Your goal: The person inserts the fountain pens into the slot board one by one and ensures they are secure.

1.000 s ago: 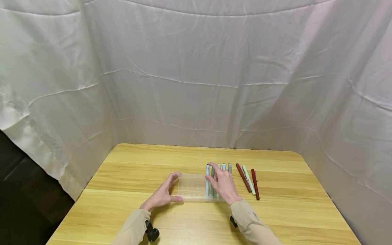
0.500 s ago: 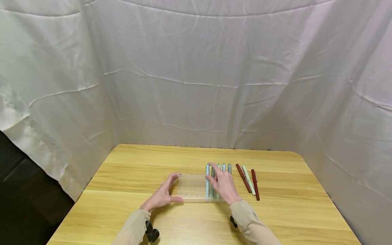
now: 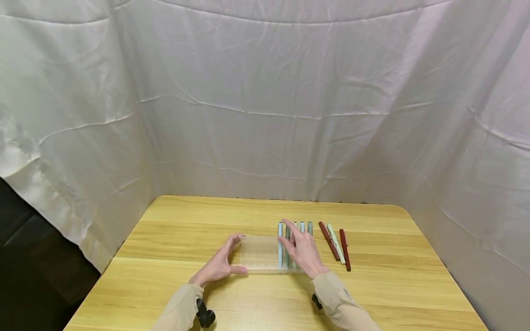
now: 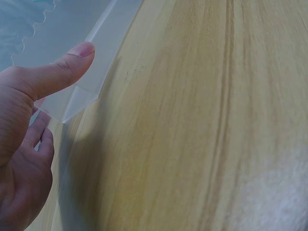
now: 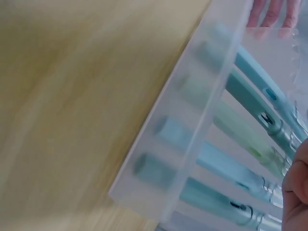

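Note:
A clear plastic pen tray (image 3: 258,253) lies on the table, with several capped pens side by side in its right half. My left hand (image 3: 220,263) grips the tray's left end, thumb on the front edge, fingers at the back. Over the pens is my right hand (image 3: 304,250), its index finger extended and thumb apart from it, at the leftmost light blue pen (image 3: 280,253) and a dark teal pen (image 3: 287,256). In the right wrist view a pale green pen (image 5: 240,132) lies among blue and teal ones; most of the right hand is outside that view.
To the right of the tray lie a dark red pen (image 3: 329,241), a pale green pen (image 3: 336,243) and another dark red pen (image 3: 345,249). The wooden table (image 3: 186,220) is bordered by a pale curtain (image 3: 248,138) at the back and sides.

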A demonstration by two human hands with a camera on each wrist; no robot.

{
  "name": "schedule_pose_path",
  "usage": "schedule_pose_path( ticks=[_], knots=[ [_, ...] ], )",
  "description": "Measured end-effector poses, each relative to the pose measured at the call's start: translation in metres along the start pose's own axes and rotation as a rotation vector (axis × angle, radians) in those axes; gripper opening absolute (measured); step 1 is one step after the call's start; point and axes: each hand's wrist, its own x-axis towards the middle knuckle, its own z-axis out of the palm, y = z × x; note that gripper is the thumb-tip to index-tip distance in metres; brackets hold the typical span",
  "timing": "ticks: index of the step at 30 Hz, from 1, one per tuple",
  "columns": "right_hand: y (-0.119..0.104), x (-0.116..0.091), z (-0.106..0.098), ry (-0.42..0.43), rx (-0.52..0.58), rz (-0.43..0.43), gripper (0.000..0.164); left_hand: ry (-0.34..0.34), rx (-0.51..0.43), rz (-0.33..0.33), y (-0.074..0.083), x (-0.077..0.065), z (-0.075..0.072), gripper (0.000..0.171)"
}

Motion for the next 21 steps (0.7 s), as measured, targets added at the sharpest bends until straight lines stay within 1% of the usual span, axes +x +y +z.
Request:
schedule_pose_path(
  ticks=[2,3,6,8,9,11,12,14,15,16,18,19,21],
  knots=[
    [0.002,-0.001,-0.005,0.044,0.055,-0.033,0.051,0.001,0.004,0.002,0.000,0.000,0.000,0.097],
    [0.005,-0.002,-0.009,0.083,0.083,-0.068,0.050,0.002,0.006,0.003,0.000,0.000,0.000,0.097],
    [0.020,-0.004,-0.022,0.233,0.149,-0.172,0.043,0.002,0.014,0.006,0.000,0.000,0.000,0.096],
    [0.036,-0.006,-0.033,0.328,0.173,-0.190,0.039,0.002,0.013,-0.004,0.000,0.000,0.000,0.096],
    [0.045,-0.007,-0.039,0.364,0.183,-0.170,0.037,0.002,0.012,-0.011,0.000,-0.001,0.000,0.096],
    [0.063,-0.010,-0.050,0.413,0.199,-0.078,0.032,0.001,0.008,-0.024,0.001,-0.001,0.000,0.097],
    [0.072,-0.012,-0.055,0.422,0.200,-0.008,0.030,0.000,0.010,-0.024,0.001,-0.001,0.000,0.097],
    [0.090,-0.015,-0.066,0.395,0.197,0.159,0.026,0.000,0.009,-0.025,0.001,-0.001,0.000,0.097],
    [0.098,-0.017,-0.070,0.365,0.186,0.242,0.026,-0.001,0.009,-0.025,0.001,-0.001,0.000,0.097],
    [0.106,-0.019,-0.075,0.328,0.167,0.306,0.026,-0.001,0.010,-0.021,0.001,-0.001,0.000,0.096],
    [0.119,-0.022,-0.082,0.234,0.133,0.414,0.029,-0.003,0.012,-0.008,0.001,-0.001,0.000,0.096],
    [0.125,-0.023,-0.085,0.183,0.116,0.447,0.031,-0.005,0.010,-0.007,0.001,-0.001,0.000,0.095],
    [0.133,-0.026,-0.089,0.096,0.084,0.483,0.036,-0.007,0.011,-0.001,0.001,-0.001,0.000,0.095]
  ],
)
